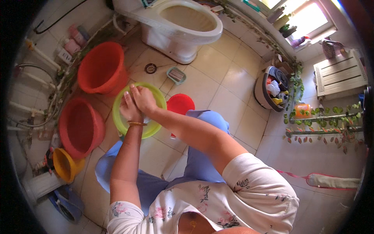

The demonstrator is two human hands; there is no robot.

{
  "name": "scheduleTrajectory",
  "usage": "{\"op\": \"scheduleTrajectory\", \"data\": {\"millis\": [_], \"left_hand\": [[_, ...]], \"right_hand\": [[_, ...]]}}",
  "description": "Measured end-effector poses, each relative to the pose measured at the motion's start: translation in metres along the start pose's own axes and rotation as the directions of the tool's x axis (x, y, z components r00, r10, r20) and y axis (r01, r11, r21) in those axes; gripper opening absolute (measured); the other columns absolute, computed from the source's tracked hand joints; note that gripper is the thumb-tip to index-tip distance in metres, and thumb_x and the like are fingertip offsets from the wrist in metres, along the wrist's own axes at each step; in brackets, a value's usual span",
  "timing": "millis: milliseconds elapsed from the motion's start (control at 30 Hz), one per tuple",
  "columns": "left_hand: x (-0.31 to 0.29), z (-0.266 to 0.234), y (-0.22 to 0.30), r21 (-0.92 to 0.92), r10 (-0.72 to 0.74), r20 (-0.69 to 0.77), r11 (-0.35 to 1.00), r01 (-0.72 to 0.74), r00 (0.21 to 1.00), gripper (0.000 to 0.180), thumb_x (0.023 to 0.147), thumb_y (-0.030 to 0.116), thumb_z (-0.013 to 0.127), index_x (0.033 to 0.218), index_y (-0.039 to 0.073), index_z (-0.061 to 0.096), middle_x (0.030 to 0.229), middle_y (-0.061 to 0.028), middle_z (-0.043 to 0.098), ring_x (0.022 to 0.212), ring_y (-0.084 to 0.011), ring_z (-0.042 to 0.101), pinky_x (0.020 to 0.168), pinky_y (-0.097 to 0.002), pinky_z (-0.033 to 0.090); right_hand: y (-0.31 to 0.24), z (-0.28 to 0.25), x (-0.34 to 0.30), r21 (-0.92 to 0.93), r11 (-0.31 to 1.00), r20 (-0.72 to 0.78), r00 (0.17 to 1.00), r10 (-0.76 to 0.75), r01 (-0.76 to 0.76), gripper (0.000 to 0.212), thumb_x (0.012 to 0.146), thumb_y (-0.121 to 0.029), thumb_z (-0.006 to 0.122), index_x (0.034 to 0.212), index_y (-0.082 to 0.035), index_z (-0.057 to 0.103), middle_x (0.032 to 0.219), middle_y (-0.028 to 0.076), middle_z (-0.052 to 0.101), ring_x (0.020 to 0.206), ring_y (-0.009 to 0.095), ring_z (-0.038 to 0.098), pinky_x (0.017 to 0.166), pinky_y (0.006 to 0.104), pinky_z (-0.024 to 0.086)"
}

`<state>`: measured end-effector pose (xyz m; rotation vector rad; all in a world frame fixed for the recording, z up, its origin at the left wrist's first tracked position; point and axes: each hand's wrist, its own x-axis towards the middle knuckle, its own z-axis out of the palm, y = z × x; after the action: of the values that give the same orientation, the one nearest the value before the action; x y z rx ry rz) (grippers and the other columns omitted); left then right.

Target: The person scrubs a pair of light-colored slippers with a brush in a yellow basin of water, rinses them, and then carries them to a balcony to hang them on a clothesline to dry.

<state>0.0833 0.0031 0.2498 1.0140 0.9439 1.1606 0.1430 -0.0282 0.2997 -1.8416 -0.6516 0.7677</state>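
Over a lime-green basin (117,117) on the floor, my two hands are pressed against each other. My left hand (130,111), below a bracelet (137,123) on the wrist, has its fingers closed and pointing away from me. Across it lies my right hand (144,99), fingers closed against the left one. Whatever is between the palms, if anything, is hidden. Part of the basin's inside is covered by my hands and wrists. Partly behind the basin's right side and my right forearm sits a red container (181,103).
A teal soap dish (176,75) and a round floor drain (150,68) lie beyond the basin, before the toilet (171,45). Left stand an orange-red bucket (102,68), a red tub (81,128) and a yellow pail (66,165). A filled basket (265,93) is far right.
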Motion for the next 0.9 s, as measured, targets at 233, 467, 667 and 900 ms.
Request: {"op": "scheduleTrajectory", "data": {"millis": [233,467,667,900], "left_hand": [[0.0,0.005,-0.001,0.049,-0.033,0.06,0.998,0.03,0.998,0.031,0.09,0.018,0.045,0.077,-0.006,0.06,0.076,-0.0087,0.062,0.066,-0.0144,0.056,0.059,-0.0288,0.045],[0.013,-0.01,-0.026,0.08,0.007,0.043,0.997,-0.01,0.999,0.029,0.088,0.017,0.047,0.077,-0.006,0.061,0.074,-0.0081,0.063,0.066,-0.0148,0.056,0.06,-0.0306,0.045],[0.005,-0.005,-0.008,0.252,0.072,0.075,0.964,-0.089,0.995,0.028,0.086,0.022,0.046,0.077,0.0,0.06,0.076,-0.0082,0.061,0.067,-0.019,0.054,0.062,-0.0337,0.043],[0.014,-0.009,-0.022,0.249,0.111,0.069,0.961,-0.125,0.991,0.03,0.084,0.019,0.046,0.078,-0.006,0.062,0.074,-0.0146,0.064,0.066,-0.0212,0.059,0.062,-0.0344,0.045]], "right_hand": [[0.03,0.006,0.014,0.064,0.997,0.05,0.998,0.035,-0.038,0.041,0.083,-0.03,0.039,0.089,0.005,0.06,0.092,0.03,0.057,0.092,0.045,0.053,0.081,0.0462,0.042],[0.032,0.013,0.013,0.054,0.999,0.039,0.999,0.003,-0.005,0.037,0.083,-0.026,0.042,0.087,0.007,0.058,0.087,0.029,0.059,0.087,0.042,0.056,0.075,0.0426,0.043],[0.026,0.01,0.009,0.035,0.999,0.039,0.999,0.022,-0.023,0.041,0.083,-0.031,0.04,0.083,0.005,0.06,0.092,0.03,0.057,0.093,0.045,0.052,0.081,0.0478,0.041],[0.033,0.013,0.016,0.042,0.999,0.018,1.0,0.026,-0.026,0.04,0.082,-0.029,0.039,0.083,0.005,0.06,0.091,0.03,0.057,0.093,0.045,0.052,0.082,0.0476,0.041]]}}
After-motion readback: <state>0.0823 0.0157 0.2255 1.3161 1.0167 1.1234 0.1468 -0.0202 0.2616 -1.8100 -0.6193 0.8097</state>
